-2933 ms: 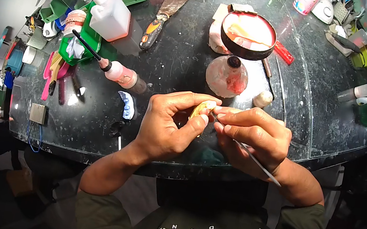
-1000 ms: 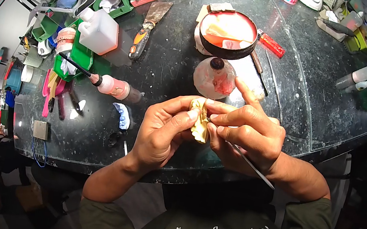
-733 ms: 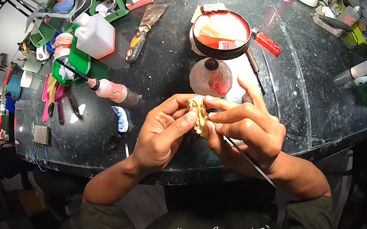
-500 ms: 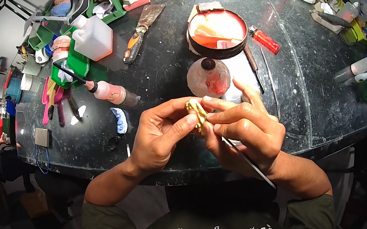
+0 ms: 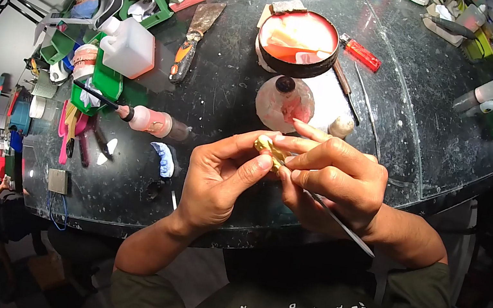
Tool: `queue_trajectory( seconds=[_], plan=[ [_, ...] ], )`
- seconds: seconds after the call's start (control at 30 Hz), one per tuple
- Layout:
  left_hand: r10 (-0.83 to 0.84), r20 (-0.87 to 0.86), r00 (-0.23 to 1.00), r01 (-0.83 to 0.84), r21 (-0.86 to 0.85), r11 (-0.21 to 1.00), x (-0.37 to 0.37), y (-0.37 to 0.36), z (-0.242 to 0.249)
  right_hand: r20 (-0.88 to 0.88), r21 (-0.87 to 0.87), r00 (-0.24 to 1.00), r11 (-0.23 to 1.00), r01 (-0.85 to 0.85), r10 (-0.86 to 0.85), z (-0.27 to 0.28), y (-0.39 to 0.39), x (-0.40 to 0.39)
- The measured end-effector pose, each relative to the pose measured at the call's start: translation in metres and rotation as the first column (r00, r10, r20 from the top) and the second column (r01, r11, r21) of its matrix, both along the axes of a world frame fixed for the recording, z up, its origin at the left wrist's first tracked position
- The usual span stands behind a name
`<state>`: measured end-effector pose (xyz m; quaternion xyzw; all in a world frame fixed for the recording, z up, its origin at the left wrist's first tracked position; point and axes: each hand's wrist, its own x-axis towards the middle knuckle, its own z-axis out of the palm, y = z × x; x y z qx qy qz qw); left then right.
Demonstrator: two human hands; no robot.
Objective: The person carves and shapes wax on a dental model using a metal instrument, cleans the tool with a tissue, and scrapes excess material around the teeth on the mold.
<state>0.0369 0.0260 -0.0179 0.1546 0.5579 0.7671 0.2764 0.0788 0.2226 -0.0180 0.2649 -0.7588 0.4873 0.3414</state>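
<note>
Between the thumb and fingers of my left hand (image 5: 217, 175) is a small yellow dental model piece (image 5: 266, 145) with a bumpy surface, partly hidden by the fingertips. My right hand (image 5: 340, 179) pinches a thin metal carver (image 5: 345, 226), whose flat end sticks out below the palm towards my wrist. The carver's working tip is hidden among the fingers, close to the yellow piece. The right fingertips touch or nearly touch the piece. Just beyond the hands stands a round glass spirit burner (image 5: 284, 105) with a dark cap.
Behind the burner is a round pan of red wax (image 5: 298, 39). A red lighter (image 5: 361, 54) and thin tools lie right of it. On the left are a blue-white tooth model (image 5: 162, 159), a pink-filled bottle (image 5: 151, 122), a scraper (image 5: 193, 41) and a white jug (image 5: 127, 48).
The yellow piece has turned slightly in my left fingers. The carver's visible end has shifted a little lower. The whole view has moved slightly.
</note>
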Motion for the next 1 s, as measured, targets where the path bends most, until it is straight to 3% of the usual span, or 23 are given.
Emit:
queue_trajectory(
  seconds=[0.57,1.0],
  plan=[
    [0.012,-0.039,0.999,-0.013,-0.015,1.0,0.002,0.002,0.0009,0.003,-0.026,0.999,0.999,0.044,-0.043,0.0033,-0.0044,0.0001],
    [0.015,-0.042,0.999,-0.017,-0.028,0.999,0.0018,0.0022,0.0018,0.001,0.032,1.0,0.999,-0.021,0.02,0.006,0.0011,0.0022]
  ],
)
